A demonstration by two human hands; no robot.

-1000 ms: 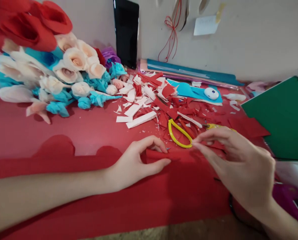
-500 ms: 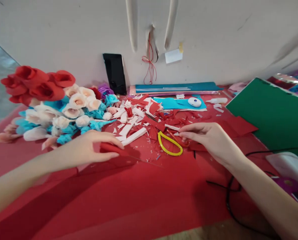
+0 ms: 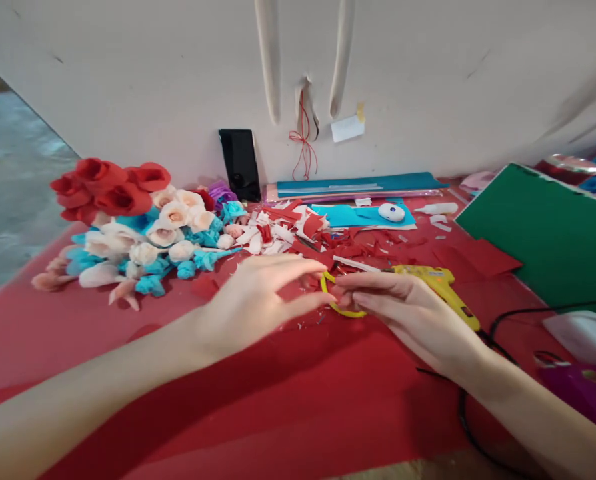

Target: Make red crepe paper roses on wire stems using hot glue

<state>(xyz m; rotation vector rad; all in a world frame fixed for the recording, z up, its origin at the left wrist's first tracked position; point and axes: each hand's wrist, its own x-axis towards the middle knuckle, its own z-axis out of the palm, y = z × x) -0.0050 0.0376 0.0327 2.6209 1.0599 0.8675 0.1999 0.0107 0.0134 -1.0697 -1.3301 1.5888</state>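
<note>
My left hand reaches in over the red table, thumb and forefinger apart, with no object visible between them. Its fingertips come close to the yellow scissors handle, which lies behind both hands. Facing it, my right hand has its fingers pinched together in front of that handle. Whatever those fingertips hold is too small or hidden to make out. Just behind the right hand lies a yellow glue gun, partly covered by it. A pale narrow strip rests past the fingers, among red and white paper scraps.
Red, white and blue paper flowers are heaped at left. A black phone leans on the wall. Blue paper bears a white oval gadget. A green board and black cable occupy the right side.
My left hand has moved right, away from the red paper, to meet my right hand by the scissors handle. The glue gun now shows behind the right hand. The view has shifted slightly.
</note>
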